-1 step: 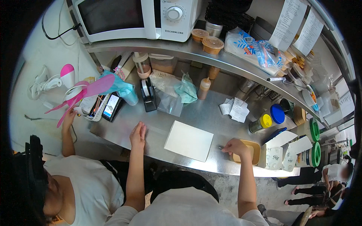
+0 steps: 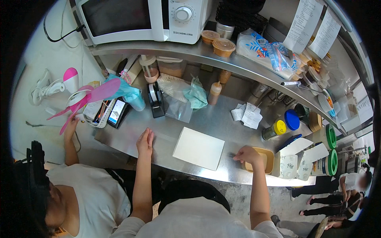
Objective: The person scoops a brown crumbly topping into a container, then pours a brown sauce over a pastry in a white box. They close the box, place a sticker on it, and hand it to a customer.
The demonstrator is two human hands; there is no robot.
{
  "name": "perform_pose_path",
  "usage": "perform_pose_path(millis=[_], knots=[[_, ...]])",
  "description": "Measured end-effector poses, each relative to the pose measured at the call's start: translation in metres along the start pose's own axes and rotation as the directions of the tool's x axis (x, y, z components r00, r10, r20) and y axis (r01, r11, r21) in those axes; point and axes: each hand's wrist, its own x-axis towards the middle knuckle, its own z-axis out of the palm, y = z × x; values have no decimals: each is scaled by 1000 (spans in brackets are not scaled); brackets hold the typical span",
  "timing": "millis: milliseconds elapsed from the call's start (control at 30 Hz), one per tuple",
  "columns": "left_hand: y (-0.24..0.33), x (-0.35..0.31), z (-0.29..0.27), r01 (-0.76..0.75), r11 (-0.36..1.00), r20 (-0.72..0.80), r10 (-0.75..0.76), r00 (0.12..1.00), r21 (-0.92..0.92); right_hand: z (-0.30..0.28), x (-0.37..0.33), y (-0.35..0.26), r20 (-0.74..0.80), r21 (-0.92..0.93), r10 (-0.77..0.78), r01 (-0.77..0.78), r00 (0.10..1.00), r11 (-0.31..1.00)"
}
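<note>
My left hand [image 2: 145,142] is raised over the front edge of the steel counter [image 2: 162,156], fingers stretched upward and nothing visible in them. To its right, a blank white rectangular sheet or box lid [image 2: 199,148] lies flat on the counter, touched by neither hand. Over the left rim of a brown paper food tray [image 2: 270,160], my right hand [image 2: 249,154] is closed, thumb and fingers pinched together. Whatever may be between those fingertips is too small to make out. Beside the tray stands an open white takeaway box [image 2: 286,166] with its flaps up.
A co-worker's hand [image 2: 71,127] reaches toward a white basket [image 2: 101,116] at the left, near a pink fan [image 2: 89,95]. Behind stand a black tape dispenser [image 2: 156,100], receipts [image 2: 251,116] and a yellow-lidded jar [image 2: 274,130]. A microwave [image 2: 184,31] sits on the shelf above.
The co-worker's hand at the left has shifted slightly. My two hands and the things on the counter stay where they were.
</note>
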Motion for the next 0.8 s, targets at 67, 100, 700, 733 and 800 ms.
perform_pose_path(millis=[67, 100, 700, 733, 800], knots=[[-2, 0, -2, -24, 996, 12, 23, 1000, 82, 4, 4, 0, 13, -68, 27, -26, 1000, 997], [-2, 1, 1, -39, 992, 22, 36, 999, 121, 3, 6, -6, 16, -102, 39, -37, 999, 994], [-15, -90, 40, 123, 724, 223, -363, 905, 679, 35, 21, -45, -125, -463, 96, -143, 988, 875], [-13, -94, 40, 140, 721, 213, -375, 902, 678, 36, 23, -43, -92, -423, 127, -154, 988, 893], [-7, -103, 41, 175, 717, 191, -399, 897, 675, 37, 29, -41, -19, -343, 182, -177, 983, 923]])
